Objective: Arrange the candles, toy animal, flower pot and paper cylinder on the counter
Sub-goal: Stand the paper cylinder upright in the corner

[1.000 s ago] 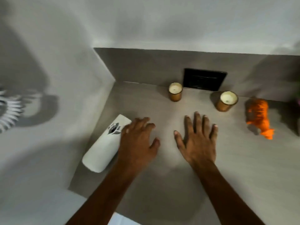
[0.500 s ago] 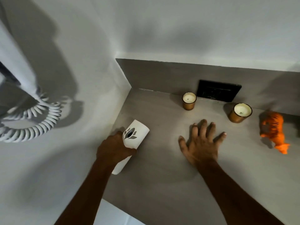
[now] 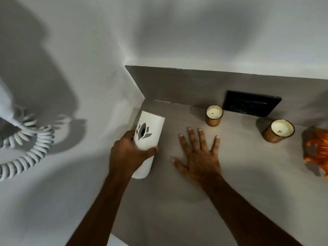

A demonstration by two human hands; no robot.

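Left hand (image 3: 130,153): I see it clamped on the paper cylinder (image 3: 148,137).
Cylinder axis: tilted toward the wall corner.
Right hand (image 3: 198,157): fingers apart, flat, just right of cylinder.

Left hand (image 3: 130,155) curled in a grip — right hand (image 3: 198,157) flat, fingers spread.

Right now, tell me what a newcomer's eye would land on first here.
The left hand wrapped around the white paper cylinder near the counter's left wall. Next, the right hand spread flat on the grey counter. Then the orange toy tiger at the right edge, beside two amber candles along the back.
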